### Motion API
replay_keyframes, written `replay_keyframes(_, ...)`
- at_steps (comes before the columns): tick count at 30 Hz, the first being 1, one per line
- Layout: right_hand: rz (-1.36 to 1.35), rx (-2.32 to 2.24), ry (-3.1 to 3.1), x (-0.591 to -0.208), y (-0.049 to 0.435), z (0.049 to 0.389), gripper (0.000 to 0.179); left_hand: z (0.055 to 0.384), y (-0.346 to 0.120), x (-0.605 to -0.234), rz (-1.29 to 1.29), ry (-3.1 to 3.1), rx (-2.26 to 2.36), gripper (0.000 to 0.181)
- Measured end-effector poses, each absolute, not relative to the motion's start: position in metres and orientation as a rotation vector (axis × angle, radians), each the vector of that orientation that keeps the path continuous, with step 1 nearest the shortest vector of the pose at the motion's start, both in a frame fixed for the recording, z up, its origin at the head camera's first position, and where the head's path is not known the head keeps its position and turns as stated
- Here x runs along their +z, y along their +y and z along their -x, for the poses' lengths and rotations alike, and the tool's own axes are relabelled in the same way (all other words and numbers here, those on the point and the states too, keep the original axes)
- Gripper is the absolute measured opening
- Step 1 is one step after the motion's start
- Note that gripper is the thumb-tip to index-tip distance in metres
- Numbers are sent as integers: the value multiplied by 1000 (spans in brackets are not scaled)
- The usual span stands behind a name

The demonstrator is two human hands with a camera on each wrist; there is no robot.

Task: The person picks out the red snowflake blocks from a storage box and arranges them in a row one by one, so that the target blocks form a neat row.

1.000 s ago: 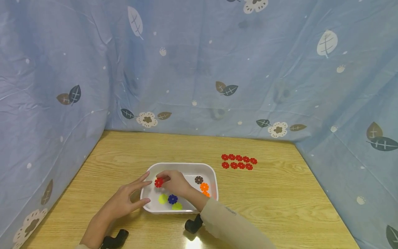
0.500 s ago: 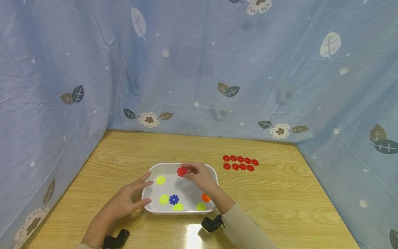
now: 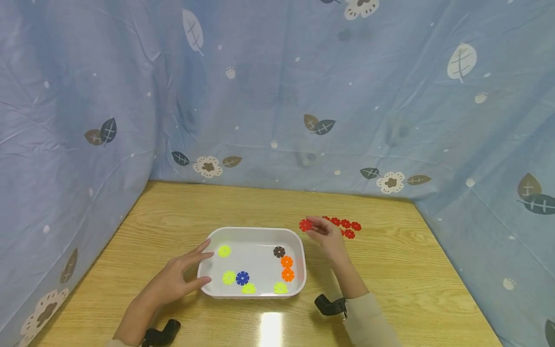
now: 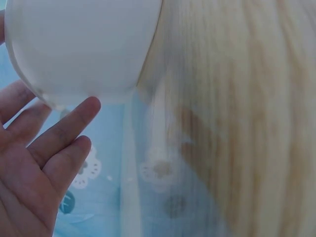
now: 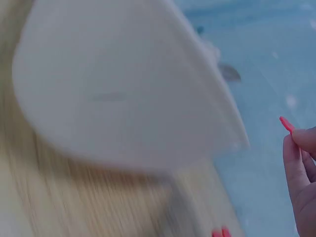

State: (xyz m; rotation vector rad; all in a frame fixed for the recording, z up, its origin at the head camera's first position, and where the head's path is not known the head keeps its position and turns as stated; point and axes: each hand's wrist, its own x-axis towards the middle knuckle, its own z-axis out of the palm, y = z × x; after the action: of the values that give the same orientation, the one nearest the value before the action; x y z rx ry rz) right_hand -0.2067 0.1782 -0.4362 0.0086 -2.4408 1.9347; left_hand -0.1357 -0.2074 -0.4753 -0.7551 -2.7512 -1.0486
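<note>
My right hand (image 3: 328, 237) pinches a red notched disc (image 3: 305, 225) between thumb and fingers, to the right of the white tray (image 3: 256, 230). In the right wrist view the same red disc (image 5: 286, 124) shows edge-on at the fingertips. Beyond that hand lie red notched discs (image 3: 356, 226) in two rows, partly hidden behind it. At the tray's left rim rests my left hand (image 3: 175, 277), fingers spread and nearly straight; the left wrist view shows its fingers (image 4: 69, 123) against the tray's outer wall (image 4: 84, 54).
Inside the tray lie several yellow discs (image 3: 224, 251), a blue disc (image 3: 242, 278), a brown disc (image 3: 279, 251) and two orange discs (image 3: 287, 274). The wooden table (image 3: 390, 270) meets a blue patterned cloth (image 3: 260, 96) at its back and sides.
My right hand has lifted the red disc from the tray's left part and carried it right, past the tray's right rim. My left hand has stayed at the rim.
</note>
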Motion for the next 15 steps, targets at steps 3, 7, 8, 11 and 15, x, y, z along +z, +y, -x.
replay_keyframes(3, 71, 1922, -2418, -442, 201, 208, 38, 136, -208, -476, 749, -2758, -1041, 51)
replay_keyframes(7, 179, 1922, -2381, -452, 230, 211, 41, 135, -208, -476, 744, -2762, -1032, 52)
replay_keyframes(8, 206, 1924, -2371, -455, 236, 212, 42, 135, -208, -476, 745, -2761, -1029, 52)
replay_keyframes(11, 283, 1893, -2380, -462, 254, 214, 43, 135, -207, -476, 738, -2765, -1021, 53)
replay_keyframes(15, 381, 1839, -2398, -469, 276, 216, 43, 135, -207, -476, 741, -2764, -1017, 52)
